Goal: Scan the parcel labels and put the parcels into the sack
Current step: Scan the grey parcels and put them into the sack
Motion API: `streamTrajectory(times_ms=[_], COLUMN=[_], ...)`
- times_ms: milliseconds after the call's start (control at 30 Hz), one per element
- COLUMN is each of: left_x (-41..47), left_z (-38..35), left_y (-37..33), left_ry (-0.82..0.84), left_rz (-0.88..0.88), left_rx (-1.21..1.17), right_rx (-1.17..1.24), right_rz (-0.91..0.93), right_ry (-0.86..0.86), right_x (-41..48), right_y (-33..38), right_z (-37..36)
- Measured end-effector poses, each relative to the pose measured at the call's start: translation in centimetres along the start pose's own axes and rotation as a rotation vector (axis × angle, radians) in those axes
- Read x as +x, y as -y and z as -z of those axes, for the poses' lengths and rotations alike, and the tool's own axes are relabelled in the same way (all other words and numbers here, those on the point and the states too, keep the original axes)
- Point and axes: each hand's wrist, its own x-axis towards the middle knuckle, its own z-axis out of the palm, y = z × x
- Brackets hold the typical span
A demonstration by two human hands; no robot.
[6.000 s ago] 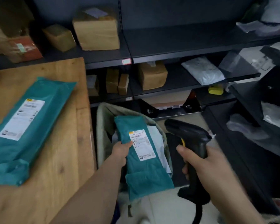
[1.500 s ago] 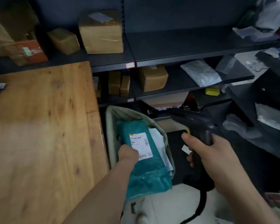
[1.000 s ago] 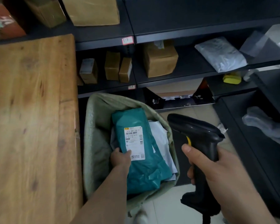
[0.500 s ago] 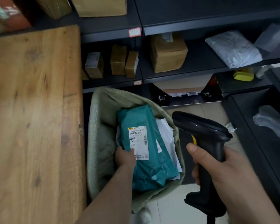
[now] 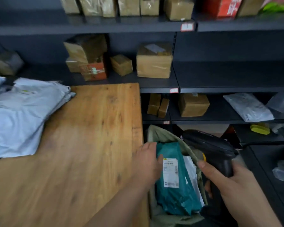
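Finishing the bagging step, judging by teal parcel [image 5: 174,190] lying label-up inside sack [image 5: 156,133]. Touching its edge with open left hand [image 5: 147,164]; gripping scanner [image 5: 210,146] in right hand [image 5: 228,182]. Next, probably reaching for grey parcels [image 5: 23,115] on desk [image 5: 92,145].

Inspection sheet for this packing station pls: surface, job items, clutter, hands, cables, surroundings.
Surface: brown wooden plank table; the sack stands off its right edge.
Job's things: teal plastic mailer parcel, white label facing up, lies in the olive woven sack on top of a white flat parcel; black handheld barcode scanner above the sack.
Clutter: pile of pale grey plastic mailers on the table's left side.
Grippers: left hand has straight fingers, thumb at the teal parcel's left edge; right hand grips the scanner handle.
Cables: nothing seen.
Surroundings: dark metal shelves holding brown cardboard boxes.
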Motion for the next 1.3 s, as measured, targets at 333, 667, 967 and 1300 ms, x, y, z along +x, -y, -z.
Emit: streamTrajectory(times_ms=[333, 667, 967, 1300], left_x=[-2.7, 1.0, 3.4, -5.6], left_z=[18.8, 27.6, 27.7, 22.9], left_y=[17.4, 39.3, 41.0, 31.6], left_ry=[-0.124, 0.066, -0.118, 0.21], left_rz=[0.038, 0.193, -0.166, -0.128], left_rx=[0.309, 0.674, 0.574, 0.048], right_rx=[-0.067, -0.114, -0.138, -0.189], right_rz=[0.071, 0.068, 0.054, 0.082], right_ry=[0.196, 0.208, 0.145, 0.073], right_x=[-9.0, -13.6, -13.8, -13.3], right_y=[8.4, 12.2, 12.2, 9.5], right_z=[-16.2, -31.6, -34.0, -33.0])
